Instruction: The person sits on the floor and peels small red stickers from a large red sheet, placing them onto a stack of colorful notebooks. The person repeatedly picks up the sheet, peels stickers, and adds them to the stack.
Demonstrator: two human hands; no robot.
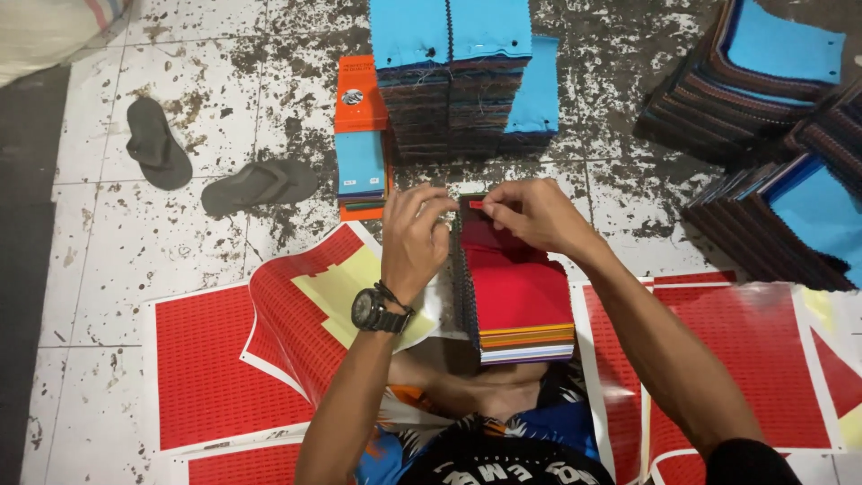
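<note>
Seated on a stained tile floor (135, 242), we work at the far edge of a stack of fabric swatches (516, 301), red on top, that rests on our lap above sheets of red printed card (211, 359). Our left hand (415, 241), a black watch (373, 310) on its wrist, curls over the stack's near-left corner, fingers closed against the pinked edges to steady the pile. Our right hand (532, 211) pinches the top rim, thumb and forefinger shut on a small part of the red layer; what exactly sits between the fingertips is too small to tell.

To do this step well, we judge that the edges should be kept square under the left grip while the right hand works only the top layer, so that the layers beneath do not slide out of line.

Taller stacks topped in blue (453, 76) stand just beyond, an orange booklet (359, 94) beside them, and two dark sandals (206, 166) lie to the left.
</note>
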